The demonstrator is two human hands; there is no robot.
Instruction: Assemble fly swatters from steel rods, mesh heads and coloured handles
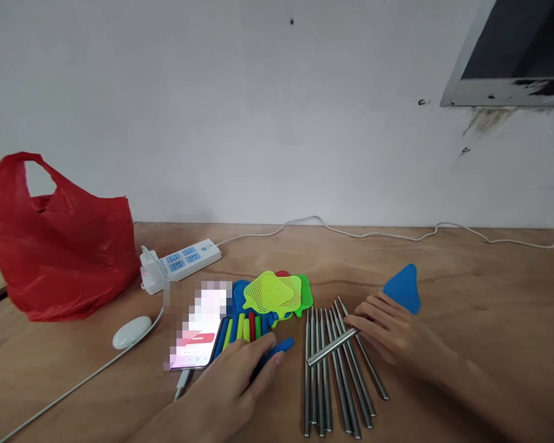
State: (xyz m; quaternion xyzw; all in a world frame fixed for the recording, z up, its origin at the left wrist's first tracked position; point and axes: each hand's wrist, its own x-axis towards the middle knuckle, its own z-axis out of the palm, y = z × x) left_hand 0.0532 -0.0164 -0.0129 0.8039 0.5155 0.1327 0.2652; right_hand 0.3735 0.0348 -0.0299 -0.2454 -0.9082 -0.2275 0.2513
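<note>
Blue tube, lower centre: grasped in left hand. Metal rod, lower right: gripped by right hand, protruding leftward over loose rods. Blue paddle: just above right hand.

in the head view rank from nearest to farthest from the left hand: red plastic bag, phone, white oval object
1. Phone, just left of the left hand
2. White oval object, farther left
3. Red plastic bag, at the far left
</note>
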